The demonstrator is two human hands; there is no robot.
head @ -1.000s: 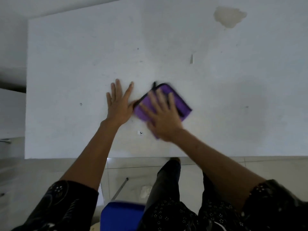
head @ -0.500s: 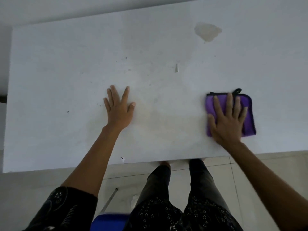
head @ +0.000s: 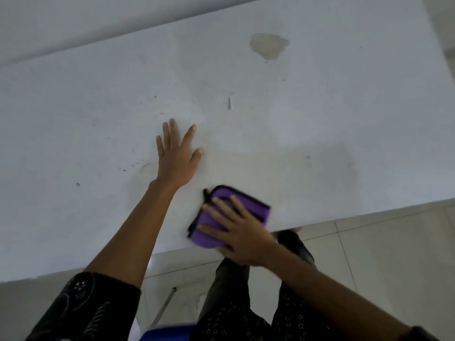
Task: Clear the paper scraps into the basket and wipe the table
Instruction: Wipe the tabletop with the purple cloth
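Observation:
A purple cloth (head: 211, 219) with a black hem lies folded on the white table (head: 320, 134), right at its near edge. My right hand (head: 240, 230) presses flat on the cloth with spread fingers and covers much of it. My left hand (head: 176, 156) rests flat and open on the table, up and to the left of the cloth, holding nothing. A thin sliver of paper (head: 230, 103) lies farther back on the table. A blue basket (head: 167, 334) shows only as a strip at the bottom edge, on the floor beside my legs.
A beige patch (head: 268, 45) marks the far part of the table. Small dark specks (head: 78, 185) dot the table to the left. Pale floor tiles (head: 381, 242) lie beyond the near edge, and a thin metal rod (head: 163, 308) slants on the floor.
My right hand slid the purple cloth from the right side of the table back left to the near edge. My left hand stayed planted on the table.

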